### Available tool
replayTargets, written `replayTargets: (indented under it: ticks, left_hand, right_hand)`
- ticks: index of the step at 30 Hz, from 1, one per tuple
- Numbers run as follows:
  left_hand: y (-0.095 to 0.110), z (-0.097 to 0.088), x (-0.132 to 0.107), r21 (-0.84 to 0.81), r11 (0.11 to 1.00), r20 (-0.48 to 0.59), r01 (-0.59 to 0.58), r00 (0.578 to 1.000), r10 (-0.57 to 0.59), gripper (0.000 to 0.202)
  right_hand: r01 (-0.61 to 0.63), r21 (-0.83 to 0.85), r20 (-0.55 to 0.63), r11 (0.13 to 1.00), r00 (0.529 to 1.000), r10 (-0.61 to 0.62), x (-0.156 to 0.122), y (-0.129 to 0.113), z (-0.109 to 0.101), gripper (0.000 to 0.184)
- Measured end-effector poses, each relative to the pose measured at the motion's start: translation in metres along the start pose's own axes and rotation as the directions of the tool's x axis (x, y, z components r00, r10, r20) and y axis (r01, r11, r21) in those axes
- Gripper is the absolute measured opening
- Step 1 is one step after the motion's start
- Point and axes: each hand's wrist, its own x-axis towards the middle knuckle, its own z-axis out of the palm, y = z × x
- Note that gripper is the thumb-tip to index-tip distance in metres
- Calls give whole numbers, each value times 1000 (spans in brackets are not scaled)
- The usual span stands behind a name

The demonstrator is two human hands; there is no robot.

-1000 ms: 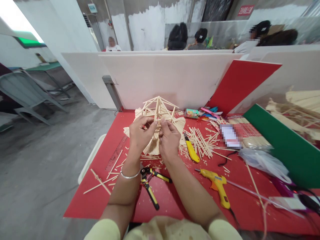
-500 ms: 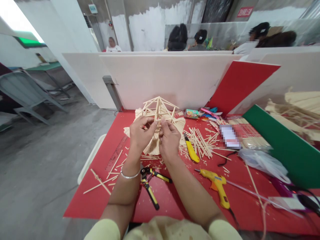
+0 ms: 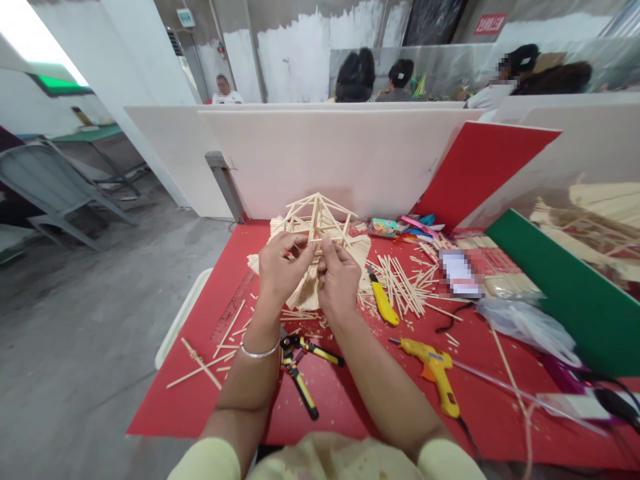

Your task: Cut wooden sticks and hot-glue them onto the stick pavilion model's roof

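A house-shaped frame of thin wooden sticks [image 3: 326,208] stands on a base of sticks laid side by side [image 3: 361,252]. At its front, my left hand [image 3: 283,267] is closed in a pinch, thumb against fingertips. Close beside it, my right hand [image 3: 340,277] pinches too. Between the two sets of fingertips runs a short wooden stick [image 3: 319,241], held against the front of the frame. My fingers hide most of that stick, so I cannot tell whether it is joined to the frame.
On the red table [image 3: 200,407] lie a yellow utility knife [image 3: 384,303], loose sticks [image 3: 403,283], wire cutters [image 3: 300,367] and a yellow glue gun [image 3: 435,367] with its cord. A phone [image 3: 460,273] and plastic bag [image 3: 530,327] are at right. White boards [image 3: 325,153] stand behind.
Very little differs. Both hands keep the same pinch at the front of the frame, with only a slight shift of the fingers.
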Motion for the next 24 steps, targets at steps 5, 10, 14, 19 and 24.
replayTargets:
  ticks: [5, 10, 14, 19, 24]
  left_hand:
    - [-1, 0, 0, 1, 1000, -1, -2, 1000, 2, 11]
    - [3, -3, -1, -5, 1000, 21, 13, 1000, -13, 15]
    - [12, -16, -1, 16, 1000, 6, 10, 1000, -10, 18]
    - [19, -37, -7, 96, 995, -133, -29, 990, 42, 16]
    - [24, -45, -19, 76, 996, -163, -55, 984, 67, 16]
  right_hand:
    - [-16, -9, -3, 1000, 1000, 16, 0, 0, -1, 31]
    - [-29, -28, 1, 999, 1000, 29, -4, -1, -5, 32]
    - [-52, -59, 1, 997, 999, 52, -15, -6, -13, 33]
    - [-10, -89, 18, 996, 1000, 12, -35, -14, -27, 34]
    - [50, -152, 90, 987, 995, -37, -54, -23, -42, 30]
